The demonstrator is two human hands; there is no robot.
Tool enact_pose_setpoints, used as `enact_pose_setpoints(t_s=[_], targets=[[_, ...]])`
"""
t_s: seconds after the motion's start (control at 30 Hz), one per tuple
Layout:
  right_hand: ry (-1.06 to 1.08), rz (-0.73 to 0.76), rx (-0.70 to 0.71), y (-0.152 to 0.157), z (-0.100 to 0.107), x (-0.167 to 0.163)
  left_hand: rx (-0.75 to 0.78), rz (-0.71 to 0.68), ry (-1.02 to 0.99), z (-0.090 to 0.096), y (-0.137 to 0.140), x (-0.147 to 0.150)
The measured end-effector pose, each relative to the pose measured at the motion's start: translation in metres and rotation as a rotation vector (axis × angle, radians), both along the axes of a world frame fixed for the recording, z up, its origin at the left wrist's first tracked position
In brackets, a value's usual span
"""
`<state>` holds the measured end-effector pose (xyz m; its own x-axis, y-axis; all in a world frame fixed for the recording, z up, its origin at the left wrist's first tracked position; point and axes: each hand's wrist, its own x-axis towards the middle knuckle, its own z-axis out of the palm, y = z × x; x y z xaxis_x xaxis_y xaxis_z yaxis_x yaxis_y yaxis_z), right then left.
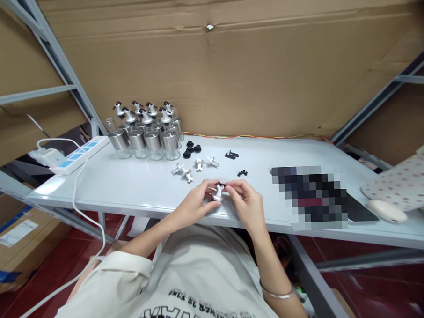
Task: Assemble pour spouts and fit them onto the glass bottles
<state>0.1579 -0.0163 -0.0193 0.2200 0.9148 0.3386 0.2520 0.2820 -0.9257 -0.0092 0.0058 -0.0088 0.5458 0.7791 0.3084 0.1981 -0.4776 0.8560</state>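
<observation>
My left hand [196, 200] grips a silver-white bottle pourer spout [217, 193] near the table's front edge. The fingers of my right hand [247, 199] pinch the small black flip cap [221, 184] at the spout's top; whether it is fully seated I cannot tell. Just beyond my hands lie several loose white spout pieces [198, 164]. Several round black stoppers [190, 149] sit behind those. To the right are a few flat black cap pieces [232, 155] and several tiny black parts [242, 173].
Several glass bottles with steel sleeves [153, 142], most topped with spouts, stand at the back left. A white power strip [80, 155] with a cable lies at the left end. At right are a blurred dark device [358, 209], a cream mouse-shaped object [387, 211] and a dotted item [406, 181].
</observation>
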Motion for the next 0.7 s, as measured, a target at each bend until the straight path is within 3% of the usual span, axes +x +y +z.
enact_pose_setpoints(t_s=[0.3, 0.7], targets=[[0.190, -0.080, 0.006, -0.0031, 0.0012, -0.0026, -0.032, -0.017, 0.009, 0.0008, 0.0003, 0.0003], [-0.013, -0.014, 0.072, -0.0059, 0.0054, -0.0026, -0.091, -0.015, -0.075, -0.0006, 0.0000, 0.0010]])
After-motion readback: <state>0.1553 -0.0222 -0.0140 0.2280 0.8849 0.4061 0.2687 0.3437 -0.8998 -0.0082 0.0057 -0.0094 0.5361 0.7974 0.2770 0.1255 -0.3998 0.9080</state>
